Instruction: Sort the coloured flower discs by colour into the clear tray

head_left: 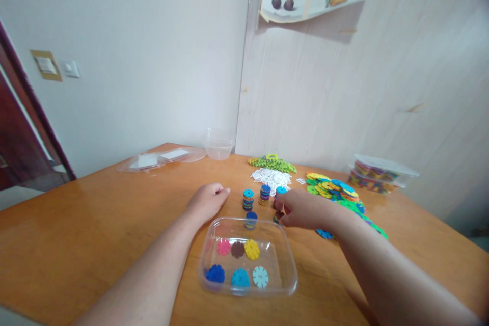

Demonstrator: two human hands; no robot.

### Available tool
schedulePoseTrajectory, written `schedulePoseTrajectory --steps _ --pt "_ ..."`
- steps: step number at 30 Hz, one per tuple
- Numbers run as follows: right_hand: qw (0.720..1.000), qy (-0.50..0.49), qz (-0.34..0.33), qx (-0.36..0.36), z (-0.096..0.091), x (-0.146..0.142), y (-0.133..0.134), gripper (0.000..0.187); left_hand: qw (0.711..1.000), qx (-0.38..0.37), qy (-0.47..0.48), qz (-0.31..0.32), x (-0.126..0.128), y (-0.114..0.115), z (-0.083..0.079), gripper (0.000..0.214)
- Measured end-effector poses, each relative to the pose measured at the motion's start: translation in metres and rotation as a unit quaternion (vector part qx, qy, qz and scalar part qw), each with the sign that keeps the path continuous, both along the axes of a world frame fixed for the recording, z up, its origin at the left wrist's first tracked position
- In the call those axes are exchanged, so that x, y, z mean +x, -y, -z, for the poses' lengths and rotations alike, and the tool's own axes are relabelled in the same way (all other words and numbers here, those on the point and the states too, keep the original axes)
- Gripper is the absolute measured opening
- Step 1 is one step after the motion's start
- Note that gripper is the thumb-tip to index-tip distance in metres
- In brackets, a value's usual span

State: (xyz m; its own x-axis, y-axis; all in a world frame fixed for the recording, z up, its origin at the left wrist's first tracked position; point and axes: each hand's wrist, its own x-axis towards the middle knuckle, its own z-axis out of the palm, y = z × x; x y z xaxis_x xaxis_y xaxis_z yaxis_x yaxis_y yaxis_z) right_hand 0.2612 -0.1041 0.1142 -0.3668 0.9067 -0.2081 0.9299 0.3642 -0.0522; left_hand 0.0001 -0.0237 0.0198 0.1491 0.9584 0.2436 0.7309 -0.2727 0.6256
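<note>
My left hand (207,200) rests on the wooden table (95,224) with its fingers curled in, holding nothing I can see, just left of two short stacks of coloured plastic discs (248,199). My right hand (301,210) is closed in a pinch on a small stack of discs (275,218) behind the clear plastic tray (288,260). Several single discs lie in the tray: pink (223,247), brown, yellow, dark blue, light blue and pale teal. Another blue-topped stack (250,219) stands at the tray's far rim.
A loose heap of coloured discs (336,191), a white pile (272,178) and a green pile (273,164) lie behind my hands. A lidded box of discs (378,173) sits far right. A clear cup (218,146) and flat lids (160,159) stand near the wall.
</note>
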Motion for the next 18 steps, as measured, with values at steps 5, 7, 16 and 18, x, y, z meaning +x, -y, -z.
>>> schedulePoseTrajectory --steps 5,7,16,18 --pt "1.000 -0.018 -0.002 0.003 -0.003 0.002 -0.001 0.018 1.000 -0.003 0.000 -0.002 0.000 0.001 -0.001 0.045" --pt "0.999 -0.045 0.010 0.021 -0.009 0.004 -0.001 0.019 1.000 -0.003 0.000 -0.002 0.000 0.001 -0.001 0.045" --pt "0.979 -0.189 -0.045 0.069 -0.032 -0.033 0.035 0.020 1.000 0.003 -0.003 0.007 0.001 -0.001 0.000 0.045" --pt "0.977 -0.193 -0.073 0.047 -0.029 -0.047 0.044 0.020 1.000 0.004 0.000 0.010 0.001 -0.001 0.000 0.044"
